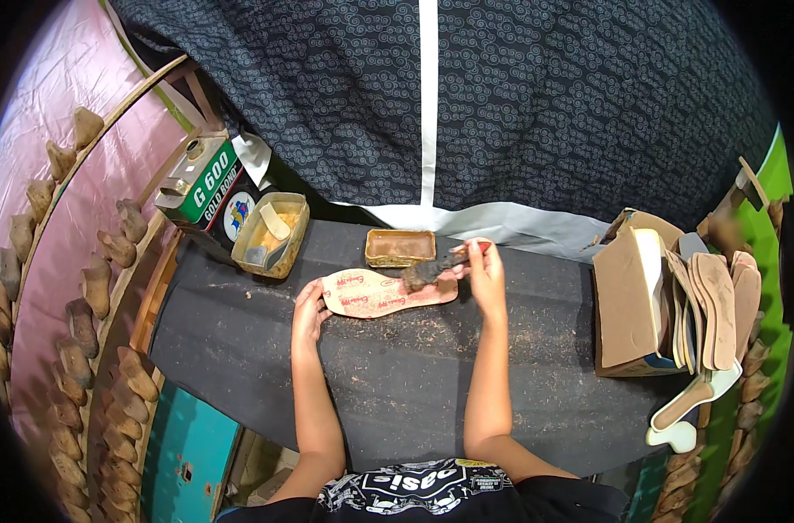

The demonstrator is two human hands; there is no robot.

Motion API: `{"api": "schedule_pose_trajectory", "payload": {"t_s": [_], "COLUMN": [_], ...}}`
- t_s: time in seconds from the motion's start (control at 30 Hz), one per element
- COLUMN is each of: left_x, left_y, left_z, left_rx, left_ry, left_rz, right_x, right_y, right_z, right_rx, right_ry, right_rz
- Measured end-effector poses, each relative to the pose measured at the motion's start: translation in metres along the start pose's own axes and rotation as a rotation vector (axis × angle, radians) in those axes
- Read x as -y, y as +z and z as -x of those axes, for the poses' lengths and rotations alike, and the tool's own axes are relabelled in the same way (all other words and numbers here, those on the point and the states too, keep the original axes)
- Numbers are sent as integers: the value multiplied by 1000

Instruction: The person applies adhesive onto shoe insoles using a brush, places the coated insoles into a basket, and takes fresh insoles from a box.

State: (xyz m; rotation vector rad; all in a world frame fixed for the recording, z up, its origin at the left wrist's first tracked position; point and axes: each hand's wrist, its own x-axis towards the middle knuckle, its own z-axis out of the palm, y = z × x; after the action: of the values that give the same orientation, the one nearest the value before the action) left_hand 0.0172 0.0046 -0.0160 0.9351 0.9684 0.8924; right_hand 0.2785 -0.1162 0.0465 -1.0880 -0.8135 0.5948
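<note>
A pale shoe insole with red print lies across the middle, held over the dark table. My left hand grips its left end, the thumb along the near side of the edge. In my right hand is a brush with a red handle and dark, clotted bristles. The bristles are on or just over the right part of the insole; whether they touch cannot be told. Some right fingers come close to the insole's right end. Just beyond stands a small rectangular tin with brown contents.
On the left are a yellowish tub holding scrapers or scraps and a large green-and-black can. A cardboard box of insoles stands right. Wooden shoe lasts line racks on both sides. Shavings litter the table.
</note>
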Motion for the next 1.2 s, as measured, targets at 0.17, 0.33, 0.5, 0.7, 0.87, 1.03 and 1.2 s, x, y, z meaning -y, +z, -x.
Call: {"api": "schedule_pose_trajectory", "payload": {"t_s": [0.17,0.33,0.5,0.7,0.87,1.03,1.2], "left_x": [1,2,3,2,1,2,4], "left_y": [-3,-3,-5,-3,-2,-2,-3], "left_z": [-1,0,-2,-1,0,-1,-2], "left_rx": [19,32,63,65,63,49,48], "left_ry": [9,26,47,52,36,30,28], "left_rz": [-3,-30,-32,-9,-3,11,12], "right_x": [-3,-6,-8,1,7,9,-3], "right_y": [24,7,-36,-61,-52,-31,-29], "right_z": [5,2,-1,2,2,2,2], "right_rx": [83,21,-177,-289,-270,-97,-25], "right_ry": [11,-11,-37,-98,-137,-82,-55], "right_rz": [46,106,122,137,47,31,57]}}
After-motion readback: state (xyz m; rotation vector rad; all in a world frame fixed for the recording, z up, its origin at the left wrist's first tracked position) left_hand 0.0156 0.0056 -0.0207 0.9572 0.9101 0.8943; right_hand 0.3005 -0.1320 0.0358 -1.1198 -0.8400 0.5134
